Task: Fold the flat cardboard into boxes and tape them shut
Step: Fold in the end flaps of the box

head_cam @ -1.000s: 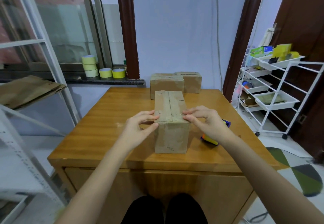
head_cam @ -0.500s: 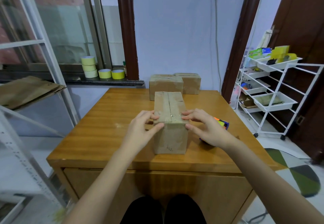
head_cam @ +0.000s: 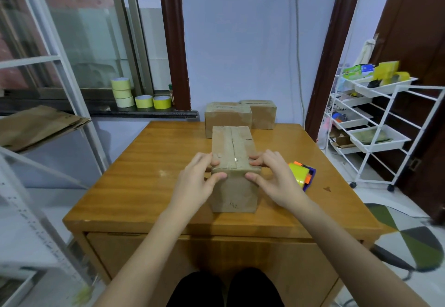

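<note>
On the wooden surface [head_cam: 149,176], near its front edge and roughly centred, stands a closed cardboard box [head_cam: 234,186], its long side running away from the viewer. A strip of clear tape runs along the top seam and folds down over the near end. This box is the landmark for everything else.

At its near top edge, the left hand [head_cam: 196,186] holds the left corner: fingers lie on the top face and the thumb presses against the front face, so the grip pinches the corner. The right hand [head_cam: 274,181] mirrors it at the right corner, fingers curled onto the top and thumb laid on the front face. Both hands touch the box and hold nothing else.

Just right of the box, partly hidden behind the right hand, lies a tape dispenser [head_cam: 302,175] with a yellow roll and orange and dark blue parts. Behind the box, at the far edge of the surface, sit two finished boxes [head_cam: 238,116], side by side and touching.

Judging from the hand positions, the step in hand is smoothing the tape end down over the near edge to seal this box. The next move likely calls for firm thumb pressure down the front face, then setting the box aside with the others.
</note>
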